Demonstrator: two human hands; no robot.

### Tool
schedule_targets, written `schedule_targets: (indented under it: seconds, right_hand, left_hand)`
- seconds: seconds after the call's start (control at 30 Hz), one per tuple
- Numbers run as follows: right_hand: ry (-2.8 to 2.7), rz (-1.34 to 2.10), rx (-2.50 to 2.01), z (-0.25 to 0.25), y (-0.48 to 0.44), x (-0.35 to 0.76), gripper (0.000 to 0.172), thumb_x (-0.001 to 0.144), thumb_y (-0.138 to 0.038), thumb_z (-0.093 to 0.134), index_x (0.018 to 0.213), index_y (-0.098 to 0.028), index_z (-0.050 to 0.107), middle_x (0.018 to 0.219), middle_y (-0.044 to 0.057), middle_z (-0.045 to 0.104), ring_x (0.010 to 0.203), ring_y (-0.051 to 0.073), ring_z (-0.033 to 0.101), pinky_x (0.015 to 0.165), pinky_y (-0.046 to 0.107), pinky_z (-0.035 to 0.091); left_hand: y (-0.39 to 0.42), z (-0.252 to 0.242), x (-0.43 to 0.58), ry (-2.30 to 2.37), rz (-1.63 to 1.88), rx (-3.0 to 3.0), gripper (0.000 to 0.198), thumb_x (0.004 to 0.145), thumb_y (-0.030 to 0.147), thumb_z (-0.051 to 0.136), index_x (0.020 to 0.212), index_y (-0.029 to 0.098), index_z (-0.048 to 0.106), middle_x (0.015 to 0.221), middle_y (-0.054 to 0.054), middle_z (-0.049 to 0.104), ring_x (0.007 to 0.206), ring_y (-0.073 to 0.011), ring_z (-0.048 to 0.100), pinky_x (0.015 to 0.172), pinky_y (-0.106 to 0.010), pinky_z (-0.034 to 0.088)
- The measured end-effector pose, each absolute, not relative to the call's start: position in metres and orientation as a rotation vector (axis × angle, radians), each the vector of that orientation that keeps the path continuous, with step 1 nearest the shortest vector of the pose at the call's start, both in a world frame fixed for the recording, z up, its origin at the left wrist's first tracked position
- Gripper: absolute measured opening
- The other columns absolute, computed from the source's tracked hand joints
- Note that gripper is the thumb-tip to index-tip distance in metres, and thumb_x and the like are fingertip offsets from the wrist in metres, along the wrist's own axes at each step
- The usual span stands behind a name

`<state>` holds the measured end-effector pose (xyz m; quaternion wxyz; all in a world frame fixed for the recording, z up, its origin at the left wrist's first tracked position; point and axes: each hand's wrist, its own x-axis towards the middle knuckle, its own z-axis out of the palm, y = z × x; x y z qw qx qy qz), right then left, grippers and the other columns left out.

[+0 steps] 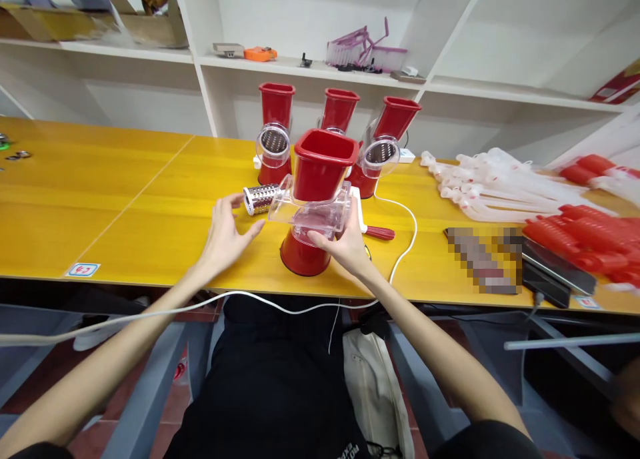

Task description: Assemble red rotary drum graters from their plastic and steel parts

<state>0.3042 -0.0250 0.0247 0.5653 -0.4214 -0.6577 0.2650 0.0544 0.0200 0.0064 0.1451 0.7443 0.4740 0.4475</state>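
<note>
A red rotary grater (pixel 320 172) stands upright in front of me, with a clear plastic housing between its red hopper and red base. My right hand (pixel 349 243) grips that housing from the right, thumb across the front and the other fingers mostly hidden behind. To its left, my left hand (pixel 226 235) is open, thumb and fingers spread and nothing in it. Its fingertips come close to a metal grating drum (pixel 260 199) with a white rim, which lies on its side on the table. Beside the grater's right side lies a white crank with a red handle (pixel 380 233).
Behind stand three more rotary graters, at left (pixel 276 105), middle (pixel 341 109) and right (pixel 397 117). Clear-bagged white parts (pixel 495 179) and red parts (pixel 575 235) lie at the right, near a phone (pixel 545 282). A white cable (pixel 414 222) crosses the yellow table (pixel 150 199).
</note>
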Motion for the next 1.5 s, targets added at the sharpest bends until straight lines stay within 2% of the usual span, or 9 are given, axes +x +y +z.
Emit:
schedule_targets:
  seconds: [0.1,0.2,0.33,0.43,0.8,1.0,1.13,1.3,1.5]
  right_hand:
    - [-1.556,0.704,-0.937,0.028,-0.019,0.314,0.093,0.064,-0.062,0.081,0.132,-0.016,0.038,0.139,0.018,0.051,0.126,0.022,0.059,0.112,0.040,0.052]
    - [-1.561,0.810,-0.934,0.027,-0.012,0.321,0.092,0.060,-0.063,0.083,0.130,-0.017,0.045,0.137,0.016,0.055,0.123,0.023,0.061,0.111,0.042,0.053]
    - [-1.564,0.926,-0.912,0.016,-0.001,0.330,0.095,0.059,-0.062,0.085,0.133,-0.018,0.045,0.135,0.015,0.058,0.121,0.022,0.063,0.112,0.042,0.052]
    - [-1.598,0.931,-0.898,0.009,0.007,0.334,0.092,0.058,-0.065,0.084,0.129,-0.018,0.048,0.135,0.014,0.058,0.128,0.022,0.059,0.116,0.042,0.049]
    - [-1.594,1.043,-0.914,0.008,0.011,0.334,0.089,0.052,-0.071,0.084,0.120,-0.019,0.060,0.130,0.010,0.062,0.118,0.025,0.064,0.111,0.047,0.053]
    - [-1.599,0.996,-0.967,0.008,0.009,0.328,0.094,0.050,-0.074,0.083,0.121,-0.019,0.055,0.126,0.013,0.063,0.116,0.027,0.065,0.107,0.048,0.055]
    - [-1.617,1.026,-0.918,0.007,0.004,0.322,0.086,0.059,-0.067,0.084,0.125,-0.020,0.056,0.134,0.010,0.060,0.121,0.023,0.063,0.110,0.043,0.055]
    - [-1.653,1.123,-0.871,0.013,-0.006,0.311,0.072,0.073,-0.057,0.079,0.128,-0.018,0.054,0.135,0.009,0.060,0.122,0.019,0.062,0.115,0.038,0.051]
    - [-1.660,1.067,-0.866,0.023,-0.018,0.295,0.083,0.071,-0.061,0.078,0.132,-0.016,0.043,0.137,0.011,0.058,0.127,0.020,0.060,0.118,0.039,0.048]
  left_hand:
    - [0.060,0.012,0.052,1.436,1.159,2.105,0.097,0.072,0.063,0.078,0.144,0.014,0.036,0.150,-0.026,0.040,0.145,-0.0425,0.038,0.119,-0.063,0.033]
    - [0.087,0.011,0.057,1.406,1.061,2.084,0.109,0.065,0.060,0.084,0.146,0.007,0.033,0.153,-0.032,0.035,0.148,-0.0469,0.033,0.121,-0.066,0.026]
    - [0.100,0.006,0.058,1.352,1.036,2.044,0.090,0.070,0.053,0.080,0.137,0.007,0.041,0.136,-0.026,0.056,0.127,-0.0411,0.057,0.110,-0.063,0.043]
    - [0.094,0.001,0.049,1.355,1.069,2.001,0.076,0.070,0.054,0.080,0.124,0.011,0.049,0.122,-0.021,0.063,0.113,-0.0376,0.064,0.102,-0.062,0.049]
    - [0.002,0.007,0.011,1.074,1.739,1.612,0.058,0.071,0.062,0.082,0.111,0.026,0.062,0.116,-0.004,0.068,0.111,-0.0254,0.067,0.104,-0.044,0.054]
    - [-0.016,0.029,0.040,0.933,1.611,1.769,0.061,0.076,0.057,0.083,0.118,0.019,0.063,0.118,-0.008,0.069,0.114,-0.0271,0.066,0.101,-0.042,0.055]
    - [-0.014,0.034,0.058,0.914,1.573,1.675,0.070,0.071,0.060,0.085,0.120,0.019,0.058,0.117,-0.010,0.069,0.104,-0.0260,0.070,0.084,-0.035,0.060]
    - [-0.011,0.037,0.072,0.901,1.582,1.583,0.062,0.073,0.065,0.081,0.108,0.020,0.056,0.101,-0.008,0.073,0.091,-0.0225,0.072,0.072,-0.030,0.059]
    - [-0.008,0.043,0.073,0.963,1.660,1.689,0.052,0.084,0.072,0.067,0.094,0.021,0.059,0.092,-0.005,0.067,0.082,-0.0175,0.065,0.064,-0.026,0.052]
